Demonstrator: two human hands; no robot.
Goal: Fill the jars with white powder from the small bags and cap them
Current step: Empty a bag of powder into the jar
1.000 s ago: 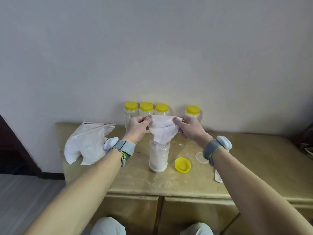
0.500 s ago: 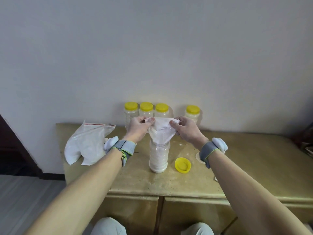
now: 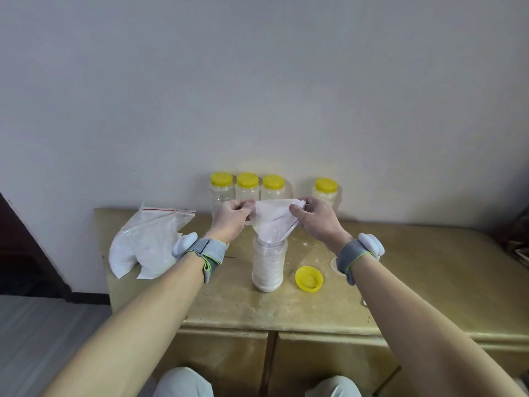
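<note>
Holding small bag (image 3: 272, 222) upturned in unlabelled open jar (image 3: 268, 265).

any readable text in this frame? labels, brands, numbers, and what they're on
None readable.
Four capped jars at the wall: yellow lids, no label visible.
Open jar and loose yellow lid: plain, no print visible.
Small bag held over the open jar by the left hand and right hand: no print.
Zip bag on the table: only a red strip, no lettering.
</note>
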